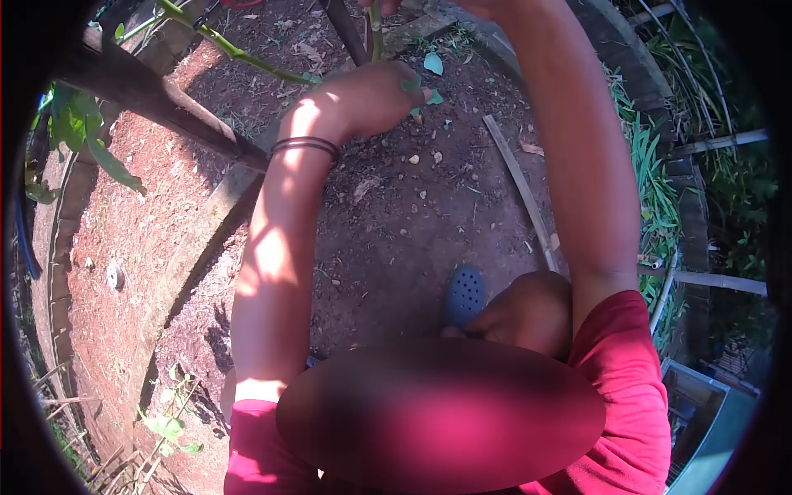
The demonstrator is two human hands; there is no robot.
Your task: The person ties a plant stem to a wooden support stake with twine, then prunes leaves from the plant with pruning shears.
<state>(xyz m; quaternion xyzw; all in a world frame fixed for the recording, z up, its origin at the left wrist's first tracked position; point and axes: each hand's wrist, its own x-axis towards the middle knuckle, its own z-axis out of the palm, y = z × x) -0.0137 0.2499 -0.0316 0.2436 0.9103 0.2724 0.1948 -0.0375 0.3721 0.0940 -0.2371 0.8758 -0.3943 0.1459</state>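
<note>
My left hand (375, 97), with two dark bands at the wrist, is closed around a green plant stem (376, 37) near the top of the view. Small green leaves (434, 97) stick out by its fingertips. Above it, my right hand (391, 7) is mostly cut off by the top edge; the fingers that show close on the upper part of the same stem. Another green stem (235, 51) slants in from the upper left to my left wrist.
A dark wooden post (165, 103) slants at the left, beside a concrete edging (186, 285). On the brown soil (396, 214) lies a narrow wooden strip (520, 186). My knee (532, 313) and a blue perforated clog (466, 294) are below. Grass (652, 190) lines the right.
</note>
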